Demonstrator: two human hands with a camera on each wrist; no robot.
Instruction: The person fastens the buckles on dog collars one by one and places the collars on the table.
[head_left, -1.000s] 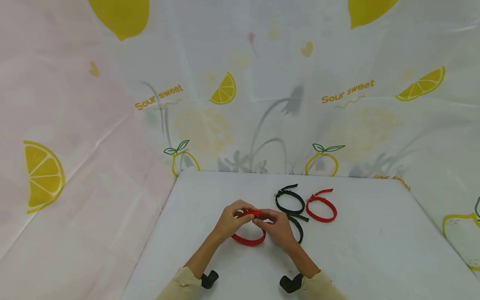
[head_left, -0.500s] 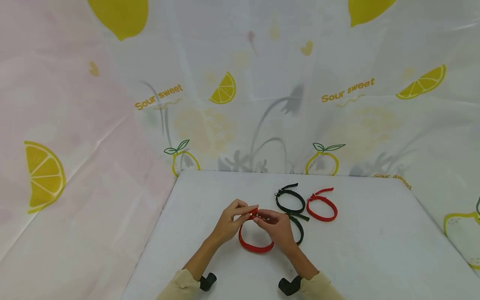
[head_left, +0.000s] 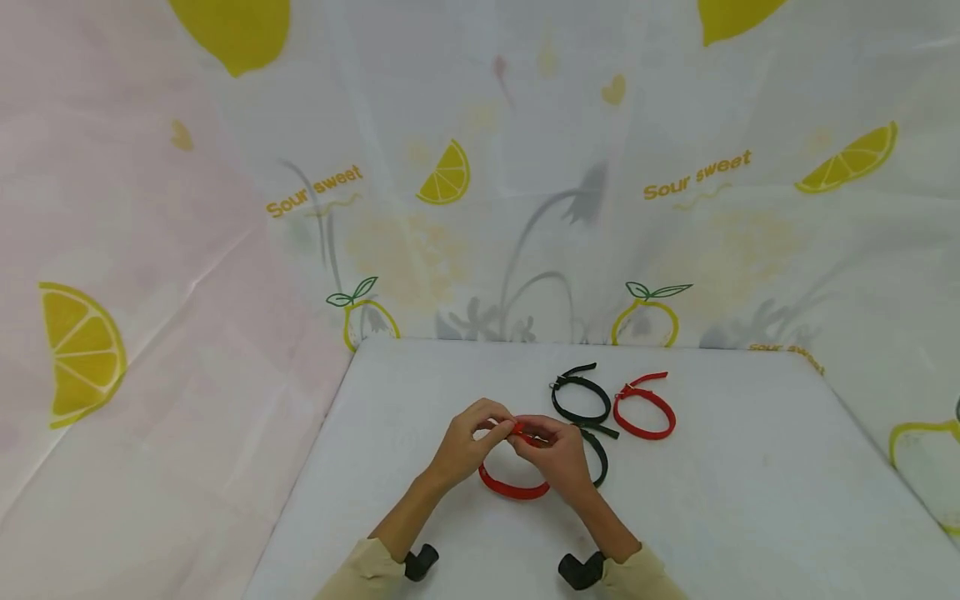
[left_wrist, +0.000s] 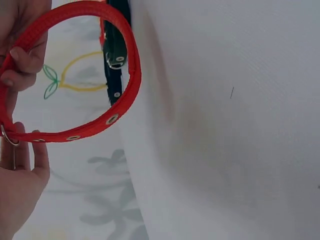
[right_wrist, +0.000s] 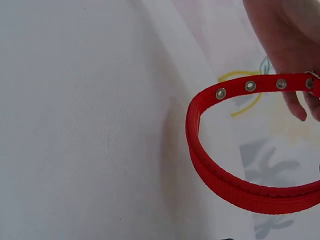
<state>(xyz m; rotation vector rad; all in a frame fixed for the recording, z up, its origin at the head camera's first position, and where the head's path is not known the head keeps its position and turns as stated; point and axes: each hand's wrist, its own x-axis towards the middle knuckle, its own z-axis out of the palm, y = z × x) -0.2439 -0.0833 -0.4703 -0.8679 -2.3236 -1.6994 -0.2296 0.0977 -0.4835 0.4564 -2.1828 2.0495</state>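
A red collar with metal eyelets hangs as a loop just over the white table, gripped by both hands at its buckle end. My left hand pinches the red strap between thumb and fingers. Close beside it, my right hand pinches the same collar near the buckle. The left wrist view shows the red collar as a wide ring with a metal ring by the fingers. Eyelets run along the collar's strap in the right wrist view. Fingers hide most of the buckle in the head view.
On the table, a black collar and another red collar lie behind the right hand. A dark green collar is partly hidden by that hand. A lemon-print curtain rises behind the table's far edge.
The held red loop has shifted a little to the right since one second ago. Fingers have moved slightly around the buckle end, and both hands stay close together. The collars on the table lie unchanged.
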